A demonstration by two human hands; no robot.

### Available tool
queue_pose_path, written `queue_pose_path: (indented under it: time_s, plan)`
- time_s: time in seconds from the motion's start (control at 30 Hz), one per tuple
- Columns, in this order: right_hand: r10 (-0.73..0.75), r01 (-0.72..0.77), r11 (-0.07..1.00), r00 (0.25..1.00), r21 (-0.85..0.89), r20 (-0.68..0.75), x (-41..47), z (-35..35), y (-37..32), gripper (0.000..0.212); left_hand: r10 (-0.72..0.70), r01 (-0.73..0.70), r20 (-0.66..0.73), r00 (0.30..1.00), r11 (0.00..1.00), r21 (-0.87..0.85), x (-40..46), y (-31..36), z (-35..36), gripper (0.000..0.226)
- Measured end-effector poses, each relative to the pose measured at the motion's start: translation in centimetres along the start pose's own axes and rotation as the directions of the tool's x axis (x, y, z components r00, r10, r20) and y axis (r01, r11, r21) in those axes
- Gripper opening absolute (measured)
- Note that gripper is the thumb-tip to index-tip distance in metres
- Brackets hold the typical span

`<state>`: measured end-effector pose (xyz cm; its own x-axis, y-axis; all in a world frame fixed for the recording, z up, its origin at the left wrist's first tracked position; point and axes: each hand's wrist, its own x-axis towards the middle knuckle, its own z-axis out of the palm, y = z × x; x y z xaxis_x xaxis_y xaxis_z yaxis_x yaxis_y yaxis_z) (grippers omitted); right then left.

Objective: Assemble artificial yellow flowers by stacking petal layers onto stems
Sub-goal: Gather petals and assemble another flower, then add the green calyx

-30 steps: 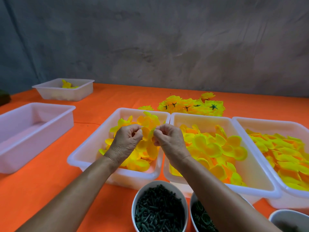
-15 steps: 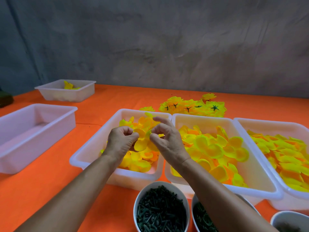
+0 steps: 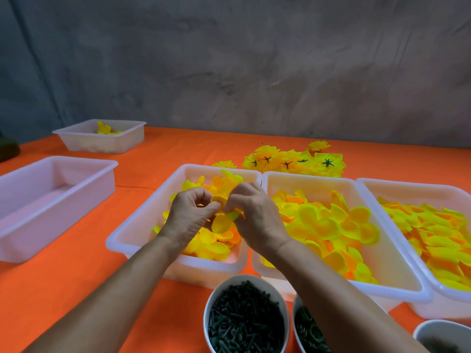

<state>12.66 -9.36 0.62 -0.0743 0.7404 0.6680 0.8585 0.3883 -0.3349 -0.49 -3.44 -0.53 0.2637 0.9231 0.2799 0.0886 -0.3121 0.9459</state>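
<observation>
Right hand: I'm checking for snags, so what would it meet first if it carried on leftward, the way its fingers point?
Probably the left hand: the right hand faces it fingertip to fingertip, with only the held petal layer between them.

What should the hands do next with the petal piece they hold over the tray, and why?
Probably seat the yellow petal layer fully between the fingers. The left hand and right hand pinch it together above the leftmost petal tray. No stem shows in the grip, so whether it is threaded cannot be told.
</observation>
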Motion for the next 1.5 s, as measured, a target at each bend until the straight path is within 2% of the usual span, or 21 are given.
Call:
queue_pose_path:
  time_s: [0.03,0.17,0.3,0.37,0.43,0.5,0.7,0.77,0.83,0.93,1.03,1.1,1.17,1.27,1.37,1.43,1.5]
  plan:
    - [-0.071,0.071,0.997,0.997,-0.041,0.006,-0.1,-0.1,-0.1,0.025,-0.004,0.005,-0.023,1.000,1.000,0.017,0.1,-0.1,0.0,0.020]
    - [-0.202,0.203,0.973,0.979,-0.112,0.022,-0.3,-0.3,-1.0,0.016,-0.030,0.043,-0.142,0.989,0.995,0.089,0.5,-0.8,-0.4,0.023]
    - [-0.296,0.298,0.946,0.954,-0.126,0.037,-0.1,-0.5,-1.5,0.029,-0.080,0.098,-0.175,0.981,0.991,0.092,0.8,-1.2,-0.6,0.021]
    - [-0.289,0.291,0.950,0.957,-0.112,0.028,-0.1,-0.5,-1.6,0.026,-0.115,0.134,-0.211,0.971,0.988,0.076,0.9,-1.4,-0.7,0.021]
    - [-0.237,0.237,0.969,0.971,-0.075,0.004,-0.2,-0.5,-1.4,0.013,-0.167,0.177,-0.253,0.953,0.984,0.017,1.1,-1.6,-0.9,0.021]
    - [-0.198,0.196,0.980,0.980,-0.042,-0.035,-0.2,-0.5,-1.3,0.014,-0.195,0.202,-0.258,0.946,0.979,-0.001,1.2,-1.6,-1.0,0.020]
    - [-0.357,0.319,0.908,0.928,-0.273,-0.105,0.0,-0.5,-1.6,0.016,-0.299,0.298,-0.341,0.891,0.953,-0.055,1.5,-2.2,-1.1,0.026]
    - [-0.329,0.282,0.921,0.933,-0.270,-0.149,0.0,-0.6,-1.4,0.012,-0.303,0.311,-0.361,0.882,0.950,-0.038,1.7,-2.3,-1.1,0.027]
    - [-0.270,0.234,0.952,0.945,-0.197,-0.186,0.0,-0.6,-1.2,0.016,-0.302,0.317,-0.356,0.884,0.948,-0.016,1.6,-2.2,-1.1,0.025]
    - [-0.197,0.187,0.980,0.954,-0.061,-0.228,0.1,-0.6,-1.0,0.022,-0.272,0.273,-0.252,0.929,0.962,-0.033,1.4,-1.8,-1.0,0.013]
    - [0.077,-0.045,0.989,0.969,0.139,-0.233,0.3,-0.5,-0.5,0.014,-0.169,0.173,-0.116,0.979,0.985,0.027,1.1,-1.3,-0.4,0.006]
    - [0.271,-0.218,0.942,0.942,0.255,-0.199,0.3,-0.5,0.2,0.009,-0.127,0.133,-0.076,0.989,0.987,0.087,1.1,-1.2,-0.2,0.009]
    - [0.428,-0.327,0.849,0.885,0.415,-0.180,0.4,-0.5,0.5,0.008,-0.112,0.135,-0.139,0.984,0.975,0.174,1.3,-1.4,-0.3,0.006]
    - [0.610,-0.430,0.619,0.791,0.658,-0.057,0.4,-0.7,0.5,0.009,-0.157,0.219,-0.258,0.953,0.948,0.231,1.5,-1.9,-0.6,0.009]
    - [0.674,-0.503,0.352,0.721,0.789,0.159,0.2,-0.8,0.0,0.005,-0.220,0.288,-0.239,0.946,0.908,0.303,1.9,-2.5,-0.6,0.012]
    - [0.664,-0.526,0.280,0.710,0.803,0.233,0.1,-1.0,-0.1,0.004,-0.266,0.334,-0.239,0.934,0.889,0.315,2.0,-2.6,-0.7,0.016]
    - [0.667,-0.542,0.255,0.698,0.801,0.259,0.2,-1.1,0.0,0.006,-0.301,0.366,-0.234,0.925,0.872,0.326,2.1,-2.9,-0.7,0.018]
